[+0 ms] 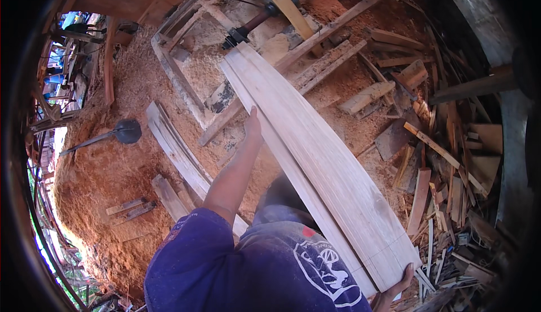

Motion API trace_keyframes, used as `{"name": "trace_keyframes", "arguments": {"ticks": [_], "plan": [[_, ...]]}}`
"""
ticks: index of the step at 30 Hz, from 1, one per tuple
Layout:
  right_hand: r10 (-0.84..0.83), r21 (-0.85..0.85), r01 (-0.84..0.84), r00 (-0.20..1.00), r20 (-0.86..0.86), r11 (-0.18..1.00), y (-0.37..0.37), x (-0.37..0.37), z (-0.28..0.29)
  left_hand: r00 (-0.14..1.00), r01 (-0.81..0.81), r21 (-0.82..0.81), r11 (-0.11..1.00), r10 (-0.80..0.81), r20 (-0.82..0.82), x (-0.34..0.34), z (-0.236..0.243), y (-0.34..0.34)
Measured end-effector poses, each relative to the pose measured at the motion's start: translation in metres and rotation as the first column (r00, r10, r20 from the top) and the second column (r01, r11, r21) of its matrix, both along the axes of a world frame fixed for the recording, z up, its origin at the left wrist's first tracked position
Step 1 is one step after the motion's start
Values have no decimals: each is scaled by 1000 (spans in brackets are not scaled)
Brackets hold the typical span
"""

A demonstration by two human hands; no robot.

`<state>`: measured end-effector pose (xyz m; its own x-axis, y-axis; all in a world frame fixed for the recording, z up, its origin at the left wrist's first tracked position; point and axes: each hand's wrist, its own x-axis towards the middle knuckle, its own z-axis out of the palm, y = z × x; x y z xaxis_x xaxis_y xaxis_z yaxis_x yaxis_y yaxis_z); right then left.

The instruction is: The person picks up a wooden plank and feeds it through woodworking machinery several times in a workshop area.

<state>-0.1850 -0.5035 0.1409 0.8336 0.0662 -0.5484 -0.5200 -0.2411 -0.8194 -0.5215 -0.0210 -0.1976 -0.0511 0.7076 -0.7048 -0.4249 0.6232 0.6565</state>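
Observation:
A long, pale wooden plank (318, 160) lies diagonally across the middle of the head view, with a narrower strip (319, 227) along its left side. My left hand (253, 121) is closed on the left edge near the far end. My right hand (401, 279) grips the near end at lower right, partly hidden beneath it. The far end is just beside a dark metal shaft (248, 27) on a wooden frame (179, 81); I cannot tell whether they touch.
Sawdust covers the ground (96, 188). Weathered boards (174, 143) lie left of my arm, near a long-handled dark tool (127, 132). Offcuts (420, 199) are piled along the right, beside a grey post (510, 143). More timber rails (332, 67) run behind the plank.

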Motion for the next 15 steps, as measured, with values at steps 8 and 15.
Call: {"name": "trace_keyframes", "arguments": {"ticks": [8, 15], "plan": [[-4, -6, 4, 1000, 27, 1000, 10, -4, -1, 1000, -6, 14, 1000, 6, -1, -7, -10, 9], [-33, 4, 33, 999, 6, 999, 31, -13, 7, 1000, -12, -14, 1000, 12, 16, -10, -20, 15]]}}
